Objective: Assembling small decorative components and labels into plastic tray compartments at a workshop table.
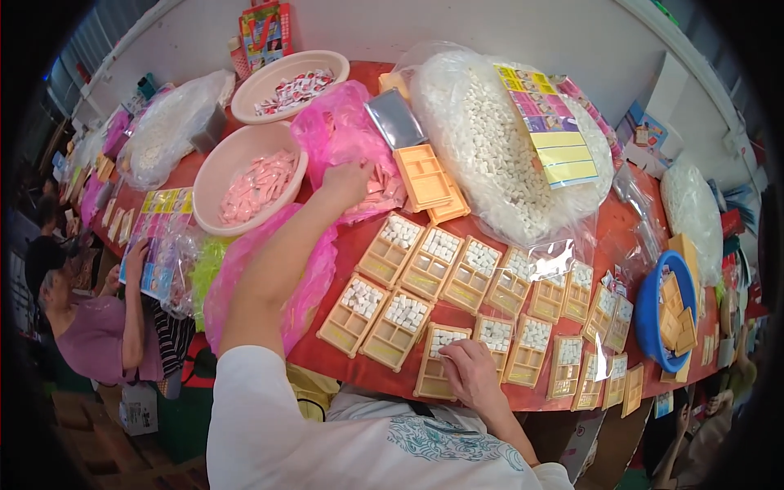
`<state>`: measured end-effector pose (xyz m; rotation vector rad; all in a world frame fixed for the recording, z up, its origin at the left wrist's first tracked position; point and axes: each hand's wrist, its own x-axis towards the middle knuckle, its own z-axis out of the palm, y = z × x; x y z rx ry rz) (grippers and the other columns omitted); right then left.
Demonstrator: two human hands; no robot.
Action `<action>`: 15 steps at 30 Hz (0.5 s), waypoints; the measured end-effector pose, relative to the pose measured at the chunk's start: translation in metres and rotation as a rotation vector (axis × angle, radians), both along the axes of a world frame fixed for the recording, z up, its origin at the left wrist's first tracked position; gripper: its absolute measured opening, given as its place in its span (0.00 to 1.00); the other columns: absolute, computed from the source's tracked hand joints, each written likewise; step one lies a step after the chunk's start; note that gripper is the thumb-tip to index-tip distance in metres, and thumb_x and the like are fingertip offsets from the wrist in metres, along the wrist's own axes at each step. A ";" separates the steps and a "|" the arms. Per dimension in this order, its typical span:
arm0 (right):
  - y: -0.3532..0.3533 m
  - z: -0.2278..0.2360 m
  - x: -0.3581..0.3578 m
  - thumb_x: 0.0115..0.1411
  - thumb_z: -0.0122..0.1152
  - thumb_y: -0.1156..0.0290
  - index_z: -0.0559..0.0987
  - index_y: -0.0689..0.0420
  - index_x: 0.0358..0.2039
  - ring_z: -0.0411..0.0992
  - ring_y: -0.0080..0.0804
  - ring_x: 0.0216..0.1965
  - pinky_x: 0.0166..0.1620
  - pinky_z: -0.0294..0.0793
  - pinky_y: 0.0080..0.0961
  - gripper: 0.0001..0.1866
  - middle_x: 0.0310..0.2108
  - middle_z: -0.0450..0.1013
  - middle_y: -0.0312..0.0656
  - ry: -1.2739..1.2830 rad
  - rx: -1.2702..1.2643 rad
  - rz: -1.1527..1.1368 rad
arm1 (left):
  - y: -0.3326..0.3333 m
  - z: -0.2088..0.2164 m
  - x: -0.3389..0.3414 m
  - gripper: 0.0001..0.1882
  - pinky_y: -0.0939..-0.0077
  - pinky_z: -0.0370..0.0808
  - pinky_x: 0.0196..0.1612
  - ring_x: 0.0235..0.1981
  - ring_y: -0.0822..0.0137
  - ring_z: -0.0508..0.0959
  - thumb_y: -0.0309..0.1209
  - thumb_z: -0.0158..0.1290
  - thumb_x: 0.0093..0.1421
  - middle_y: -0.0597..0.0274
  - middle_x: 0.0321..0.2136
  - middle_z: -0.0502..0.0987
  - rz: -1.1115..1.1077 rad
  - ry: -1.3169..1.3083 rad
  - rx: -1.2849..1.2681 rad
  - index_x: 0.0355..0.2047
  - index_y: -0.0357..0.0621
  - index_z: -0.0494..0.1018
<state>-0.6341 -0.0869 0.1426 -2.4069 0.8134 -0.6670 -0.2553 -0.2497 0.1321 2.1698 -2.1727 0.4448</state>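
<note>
My left hand reaches into a bright pink plastic bag, its fingers curled down among small pink packets. Whatever those fingers hold is hidden. Near the table's front edge, my right hand is bent over a beige compartment tray, fingers drawn together at its white pieces. I cannot make out what is between them. Around it stand two rows of similar trays, such as one tray to the left, with small white blocks in their upper compartments. Stacked empty trays lie just right of the pink bag.
Behind are a large clear bag of white blocks with a printed sheet on it, a basin of pink packets and a basin of red-and-white packets. A blue basin stands right. Another person sits left.
</note>
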 end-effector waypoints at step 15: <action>-0.003 -0.006 -0.017 0.52 0.59 0.78 0.76 0.58 0.34 0.71 0.41 0.36 0.40 0.67 0.33 0.08 0.32 0.72 0.43 0.033 0.049 -0.110 | -0.050 -0.005 0.040 0.17 0.57 0.74 0.44 0.42 0.51 0.78 0.27 0.47 0.53 0.49 0.37 0.78 0.055 0.287 0.139 0.43 0.53 0.76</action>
